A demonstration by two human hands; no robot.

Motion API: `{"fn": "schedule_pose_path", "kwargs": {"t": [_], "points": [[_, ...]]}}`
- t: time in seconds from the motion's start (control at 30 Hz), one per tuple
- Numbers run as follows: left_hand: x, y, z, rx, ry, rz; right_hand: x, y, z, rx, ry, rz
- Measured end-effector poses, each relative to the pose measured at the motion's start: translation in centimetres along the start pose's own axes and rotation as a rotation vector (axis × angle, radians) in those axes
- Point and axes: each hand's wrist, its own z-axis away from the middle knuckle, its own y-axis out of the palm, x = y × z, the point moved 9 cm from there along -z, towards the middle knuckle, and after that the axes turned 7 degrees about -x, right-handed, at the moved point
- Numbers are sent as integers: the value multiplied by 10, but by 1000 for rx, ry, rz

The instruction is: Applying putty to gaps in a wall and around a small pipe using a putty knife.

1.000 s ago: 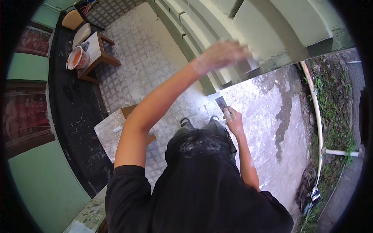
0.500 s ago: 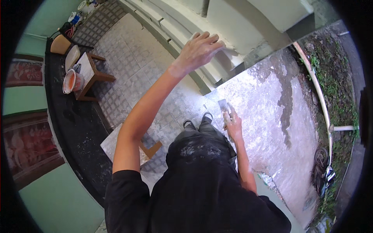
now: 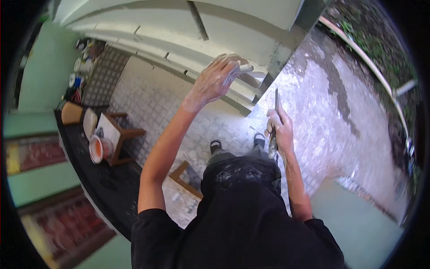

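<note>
My left hand [image 3: 214, 81] is raised beside the pale moulded ledge [image 3: 179, 60], its fingers curled and dusted white. A short whitish piece [image 3: 245, 69] sticks out past those fingers; what it is, I cannot make out. Lower and to the right, my right hand [image 3: 282, 130] is closed around a putty knife [image 3: 276, 101]. The thin blade points up and away from me, seen nearly edge-on, with the handle end below my fist. The knife is apart from the ledge. White smears mark the fingers of my right hand too.
A small table [image 3: 109, 125] at left bears an orange-lined bucket [image 3: 99, 149]. Another low wooden-legged table [image 3: 181, 199] stands close by my left side. A dark gap [image 3: 197, 20] runs across the white surface above. At right, a pale pipe [image 3: 358, 49] borders the wet concrete [image 3: 313, 116].
My view has shifted and turned. My left hand has drawn back slightly with its fingers more curled. My right hand has risen nearer the ledge, turning the putty knife edge-on.
</note>
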Motion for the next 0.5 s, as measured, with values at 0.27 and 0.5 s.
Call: {"fn": "schedule_pose_path", "kwargs": {"t": [0.27,0.5], "points": [[-22,12,-1,73,72,283,30,54,12,-257,-33,-21],[-15,16,2,185,105,302,28,55,15,-351,-87,132]]}}
